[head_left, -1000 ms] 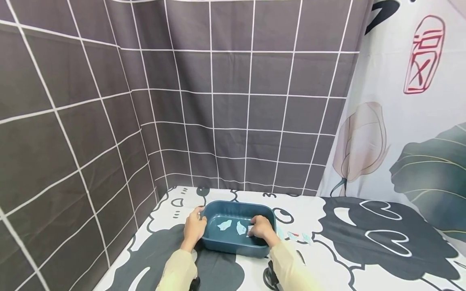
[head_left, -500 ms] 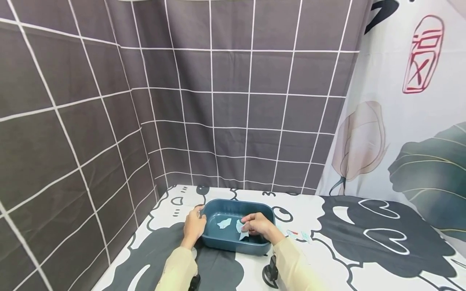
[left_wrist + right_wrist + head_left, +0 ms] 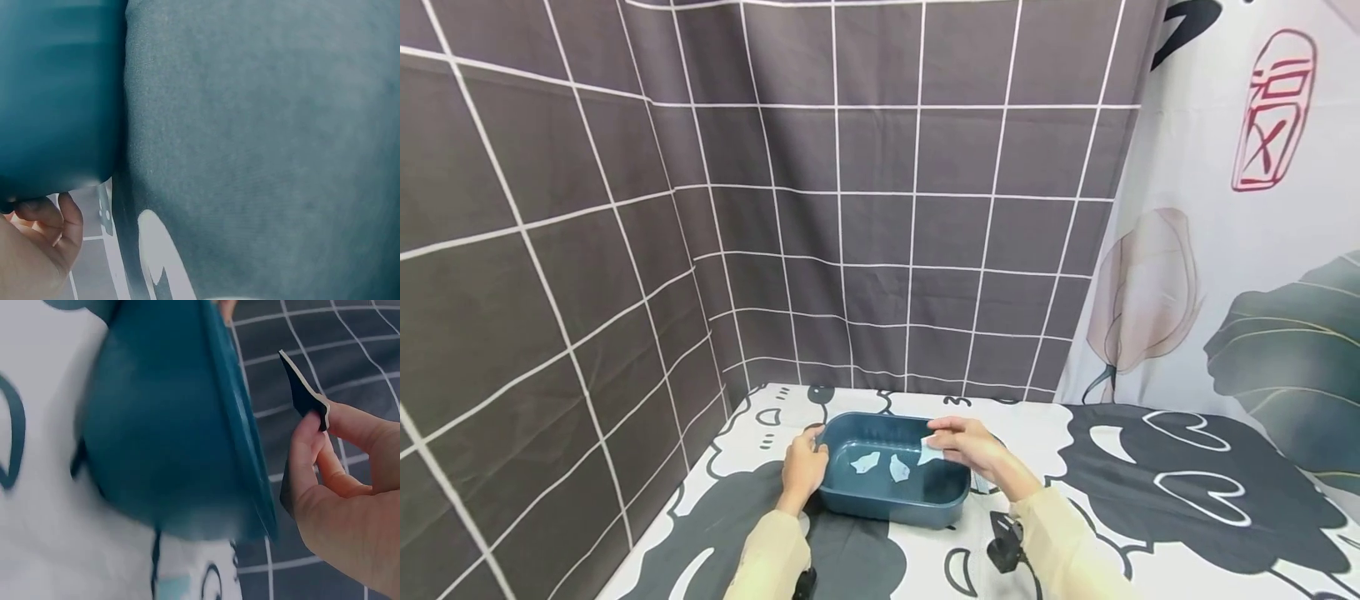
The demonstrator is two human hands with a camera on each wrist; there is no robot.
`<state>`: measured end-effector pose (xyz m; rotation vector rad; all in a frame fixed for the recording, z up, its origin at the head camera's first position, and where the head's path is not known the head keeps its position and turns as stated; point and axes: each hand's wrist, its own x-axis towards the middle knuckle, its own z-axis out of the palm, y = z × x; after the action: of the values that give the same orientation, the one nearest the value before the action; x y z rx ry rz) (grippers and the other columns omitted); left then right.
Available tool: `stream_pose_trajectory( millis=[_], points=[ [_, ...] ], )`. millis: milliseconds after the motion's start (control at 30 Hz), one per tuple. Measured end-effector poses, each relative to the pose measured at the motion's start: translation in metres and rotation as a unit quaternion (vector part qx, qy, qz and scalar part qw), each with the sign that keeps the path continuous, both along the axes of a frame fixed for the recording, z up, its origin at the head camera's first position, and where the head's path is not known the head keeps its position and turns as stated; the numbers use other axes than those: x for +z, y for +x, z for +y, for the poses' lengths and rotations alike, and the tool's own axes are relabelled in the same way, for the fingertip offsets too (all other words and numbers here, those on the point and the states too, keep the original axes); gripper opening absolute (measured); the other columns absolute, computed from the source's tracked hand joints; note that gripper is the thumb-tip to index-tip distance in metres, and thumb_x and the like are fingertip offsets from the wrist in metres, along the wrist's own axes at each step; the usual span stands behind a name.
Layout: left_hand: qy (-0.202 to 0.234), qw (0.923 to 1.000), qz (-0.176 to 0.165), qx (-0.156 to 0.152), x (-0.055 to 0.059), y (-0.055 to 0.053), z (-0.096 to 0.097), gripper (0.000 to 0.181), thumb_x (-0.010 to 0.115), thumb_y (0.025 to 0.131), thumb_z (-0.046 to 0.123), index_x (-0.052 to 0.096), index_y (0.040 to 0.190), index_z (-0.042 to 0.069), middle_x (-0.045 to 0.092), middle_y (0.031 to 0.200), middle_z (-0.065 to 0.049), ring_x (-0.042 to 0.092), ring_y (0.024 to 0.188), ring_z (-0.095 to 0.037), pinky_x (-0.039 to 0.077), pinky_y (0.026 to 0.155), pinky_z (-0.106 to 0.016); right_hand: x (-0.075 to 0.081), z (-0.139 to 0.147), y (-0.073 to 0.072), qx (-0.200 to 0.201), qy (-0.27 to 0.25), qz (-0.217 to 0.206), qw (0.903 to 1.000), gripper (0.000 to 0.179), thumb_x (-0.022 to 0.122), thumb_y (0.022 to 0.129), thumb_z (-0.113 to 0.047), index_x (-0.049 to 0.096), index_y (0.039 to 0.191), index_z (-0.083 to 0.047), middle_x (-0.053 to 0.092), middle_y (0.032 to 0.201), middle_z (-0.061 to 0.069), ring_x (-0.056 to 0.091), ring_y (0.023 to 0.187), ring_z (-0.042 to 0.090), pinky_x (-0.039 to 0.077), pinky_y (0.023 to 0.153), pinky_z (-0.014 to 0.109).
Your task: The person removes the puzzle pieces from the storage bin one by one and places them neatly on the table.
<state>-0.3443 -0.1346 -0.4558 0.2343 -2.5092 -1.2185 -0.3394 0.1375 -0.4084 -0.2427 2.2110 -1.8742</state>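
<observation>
A dark blue rectangular tub (image 3: 887,507) stands on the patterned cloth. My left hand (image 3: 803,468) holds its left end, fingers curled at the rim in the left wrist view. Over the tub's right end, my right hand (image 3: 972,446) pinches a thin, flat light-blue piece (image 3: 929,452) between thumb and fingers. In the right wrist view this piece (image 3: 306,394) shows a dark face, a pale edge and a wavy outline. Another dark edge (image 3: 286,494) shows behind the lower fingers. Two similar pieces lie apart on the tub floor, one left (image 3: 865,462) and one near the middle (image 3: 898,468).
A light-blue patch (image 3: 172,587) shows on the cloth just outside the tub's right end. The cloth (image 3: 1150,550) is white and dark grey with cartoon drawings. A grey gridded curtain (image 3: 880,217) hangs behind, and a white floral curtain (image 3: 1195,250) at the right.
With the pinched piece, my right hand shifted left toward the middle piece, then rose and moved right over the tub's right end. My left hand stays at the left end.
</observation>
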Motion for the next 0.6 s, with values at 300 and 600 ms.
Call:
stream_pose_trajectory(
  millis=[300, 600],
  points=[
    [-0.004, 0.9999, -0.007, -0.007, 0.005, 0.003, 0.000, 0.039, 0.057, 0.088, 0.008, 0.064, 0.126, 0.005, 0.068, 0.102, -0.020, 0.063, 0.094, -0.032, 0.047, 0.081, -0.052, -0.004, 0.052, 0.008, -0.057, 0.011, 0.011, 0.9983, 0.055, 0.063, 0.090, -0.011, 0.045, 0.136, 0.012, 0.052, 0.135, 0.029, 0.057, 0.121, 0.026, 0.036, 0.111, 0.053],
    [-0.008, 0.9999, -0.009, -0.009, 0.004, 0.003, -0.001, 0.040, 0.056, 0.087, 0.008, 0.064, 0.127, 0.004, 0.060, 0.083, -0.016, 0.057, 0.082, -0.027, 0.044, 0.073, -0.044, -0.018, 0.103, 0.017, -0.095, 0.051, -0.005, 0.9942, 0.059, 0.061, 0.093, -0.018, 0.040, 0.140, 0.011, 0.044, 0.142, 0.032, 0.049, 0.131, 0.039, 0.035, 0.111, 0.051]
  ],
)
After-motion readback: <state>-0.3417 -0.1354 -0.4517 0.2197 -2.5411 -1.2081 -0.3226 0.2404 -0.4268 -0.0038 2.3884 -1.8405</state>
